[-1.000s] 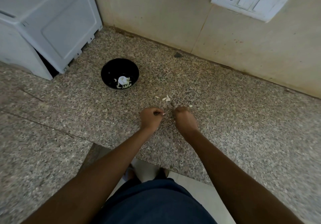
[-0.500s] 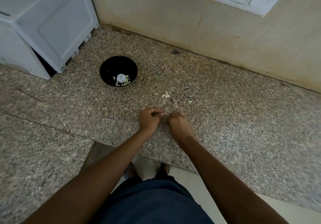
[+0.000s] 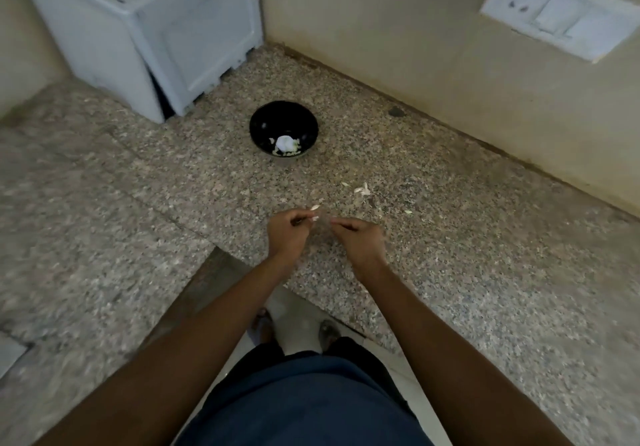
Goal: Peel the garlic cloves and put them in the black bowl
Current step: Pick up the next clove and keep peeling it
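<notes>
Here, pale garlic clove [image 3: 314,218] at left hand [image 3: 289,229] fingertips.

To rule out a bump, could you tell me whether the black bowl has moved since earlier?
No: the black bowl keeps its place between the white appliance and the dark spot by the wall.

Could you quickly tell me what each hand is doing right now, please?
Left hand: fingers curled, pinching a small white garlic piece.
Right hand: fingers curled in a pinch; what it holds cannot be told through the blur.
</notes>
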